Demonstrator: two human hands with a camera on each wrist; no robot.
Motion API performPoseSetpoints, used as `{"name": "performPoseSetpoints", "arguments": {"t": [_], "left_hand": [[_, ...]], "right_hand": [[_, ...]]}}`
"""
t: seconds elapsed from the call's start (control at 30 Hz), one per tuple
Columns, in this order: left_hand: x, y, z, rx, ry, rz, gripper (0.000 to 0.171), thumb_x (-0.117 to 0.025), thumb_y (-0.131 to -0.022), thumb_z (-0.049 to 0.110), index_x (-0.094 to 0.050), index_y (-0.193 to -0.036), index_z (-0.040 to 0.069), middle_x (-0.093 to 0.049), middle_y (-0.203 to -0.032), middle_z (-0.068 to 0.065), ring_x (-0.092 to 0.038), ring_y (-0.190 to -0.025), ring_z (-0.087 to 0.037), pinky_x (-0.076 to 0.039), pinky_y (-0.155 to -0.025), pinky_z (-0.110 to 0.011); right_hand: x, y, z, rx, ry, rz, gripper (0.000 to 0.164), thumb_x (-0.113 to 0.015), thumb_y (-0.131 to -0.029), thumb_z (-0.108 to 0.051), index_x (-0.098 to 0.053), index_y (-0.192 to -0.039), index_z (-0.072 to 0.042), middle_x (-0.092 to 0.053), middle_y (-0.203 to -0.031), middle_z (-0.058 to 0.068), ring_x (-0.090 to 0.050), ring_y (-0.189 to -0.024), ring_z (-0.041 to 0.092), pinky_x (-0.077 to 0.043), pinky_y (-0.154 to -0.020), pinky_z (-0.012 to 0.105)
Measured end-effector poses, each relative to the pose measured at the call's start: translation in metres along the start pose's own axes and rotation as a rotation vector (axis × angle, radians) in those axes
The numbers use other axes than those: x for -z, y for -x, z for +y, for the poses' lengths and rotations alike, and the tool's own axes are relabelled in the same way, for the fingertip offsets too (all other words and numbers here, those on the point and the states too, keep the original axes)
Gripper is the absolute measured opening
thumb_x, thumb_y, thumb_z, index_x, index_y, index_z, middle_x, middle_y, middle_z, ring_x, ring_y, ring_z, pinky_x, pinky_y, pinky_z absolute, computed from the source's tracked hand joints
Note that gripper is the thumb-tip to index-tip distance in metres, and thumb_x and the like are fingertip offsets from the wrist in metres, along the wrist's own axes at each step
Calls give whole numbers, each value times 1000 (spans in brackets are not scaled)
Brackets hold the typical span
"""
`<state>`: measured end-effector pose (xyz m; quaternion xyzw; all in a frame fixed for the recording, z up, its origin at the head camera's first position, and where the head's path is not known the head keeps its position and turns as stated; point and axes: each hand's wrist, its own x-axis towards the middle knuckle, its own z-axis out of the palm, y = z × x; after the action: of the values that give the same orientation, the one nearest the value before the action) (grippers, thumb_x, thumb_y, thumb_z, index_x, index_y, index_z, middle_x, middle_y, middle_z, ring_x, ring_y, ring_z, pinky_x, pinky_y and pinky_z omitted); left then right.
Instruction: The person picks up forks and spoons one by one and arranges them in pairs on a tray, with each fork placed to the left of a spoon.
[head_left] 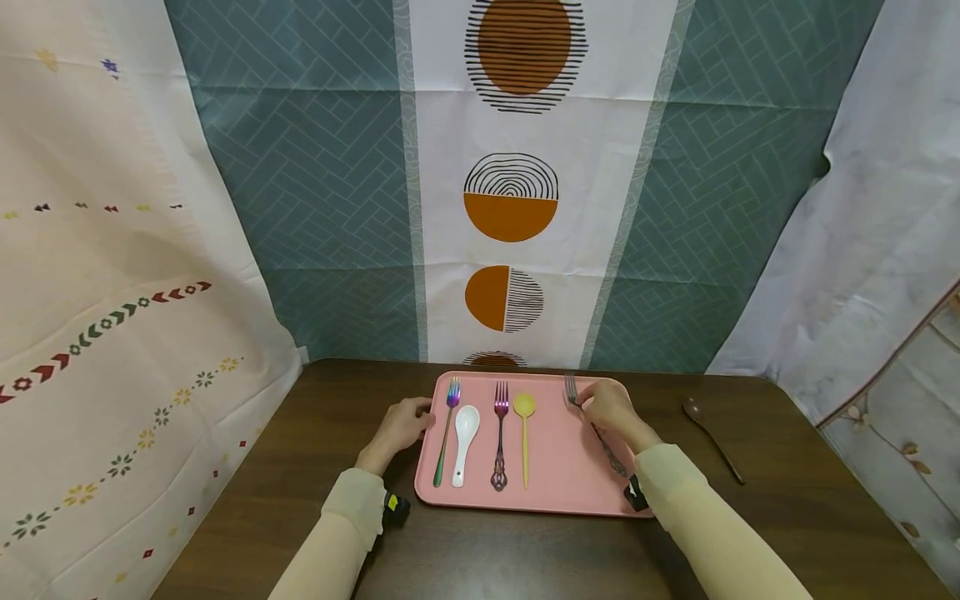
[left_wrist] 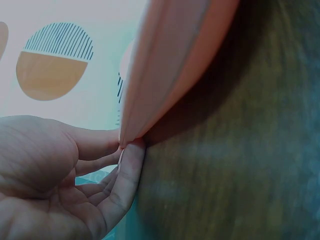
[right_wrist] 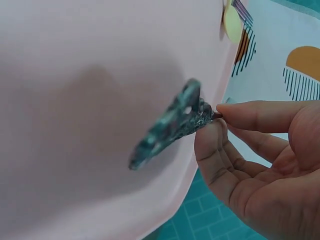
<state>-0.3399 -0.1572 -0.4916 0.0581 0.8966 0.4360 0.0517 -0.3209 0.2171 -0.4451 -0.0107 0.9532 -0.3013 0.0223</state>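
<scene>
My left hand [head_left: 402, 425] pinches the left rim of a pink tray [head_left: 555, 497] between thumb and fingers. In the left wrist view the tray's edge [left_wrist: 165, 65] runs up from my fingertips. Over the tray's right part, my right hand [head_left: 609, 408] pinches a dark fork [head_left: 609, 451] with an ornate handle. Its handle end [right_wrist: 165, 125] points toward the camera in the right wrist view, above the tray's surface. On the tray lie a rainbow-coloured fork [head_left: 447, 431], a white soup spoon [head_left: 466, 429], a purple fork [head_left: 500, 423] and a yellow spoon [head_left: 525, 408], side by side.
A dark brown wooden spoon [head_left: 708, 433] lies on the wooden table [head_left: 787, 500], right of the tray. Behind the table's far edge hangs a patterned curtain [head_left: 510, 292]. Light cloths hang at both sides.
</scene>
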Motion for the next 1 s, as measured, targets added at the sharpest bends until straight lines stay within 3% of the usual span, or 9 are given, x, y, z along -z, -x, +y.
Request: {"name": "performPoseSetpoints", "arguments": {"t": [0.07, 0.13, 0.27, 0.4, 0.6, 1.0], "left_hand": [[0, 0, 0, 0, -1, 1, 39, -62, -103, 7, -60, -140, -5, -71, -109, -19, -72, -86, -23, -63, -79, -40], [0, 0, 0, 4, 0, 3, 39, -62, -103, 7, -60, -141, -5, -71, -109, -19, -72, -86, -23, -63, -79, -40], [-1, 0, -1, 4, 1, -1, 40, -62, -103, 8, -60, -141, -5, -71, -113, -20, -72, -87, -24, -63, -80, -40], [-1, 1, 0, 7, 3, -11, 40, -62, -104, 8, -59, -142, -4, -69, -118, -22, -72, -91, -25, -62, -83, -41], [-1, 1, -1, 15, 4, -15, 41, -62, -103, 8, -59, -142, -4, -69, -121, -22, -71, -93, -25, -62, -84, -42], [0, 2, 1, 12, 1, -12, 40, -62, -104, 9, -59, -142, -4, -70, -114, -20, -71, -88, -24, -63, -82, -41]], "right_hand": [[-2, 1, -4, 0, -17, -20, 41, -52, -79, 11, -75, -113, 7, -58, -63, 2, -25, -51, 8, -27, -47, 22], [-5, 0, -7, -25, -52, -48, 41, -52, -82, 11, -73, -118, 8, -51, -58, 1, -20, -49, 9, -25, -48, 23], [-12, -2, -9, -37, -21, -44, 38, -54, -86, 9, -74, -118, 6, -71, -88, 12, -30, -55, 13, -30, -50, 24], [-17, -5, -10, -35, 9, -36, 37, -54, -86, 9, -75, -116, 5, -73, -112, 19, -43, -66, 18, -34, -53, 26], [-23, -8, -11, -9, 33, -46, 35, -55, -85, 9, -77, -112, 5, -74, -113, 21, -56, -74, 23, -40, -51, 25], [-31, -10, -18, -5, 62, -37, 33, -57, -83, 12, -78, -108, 6, -77, -102, 17, -61, -69, 19, -43, -50, 24]]}}
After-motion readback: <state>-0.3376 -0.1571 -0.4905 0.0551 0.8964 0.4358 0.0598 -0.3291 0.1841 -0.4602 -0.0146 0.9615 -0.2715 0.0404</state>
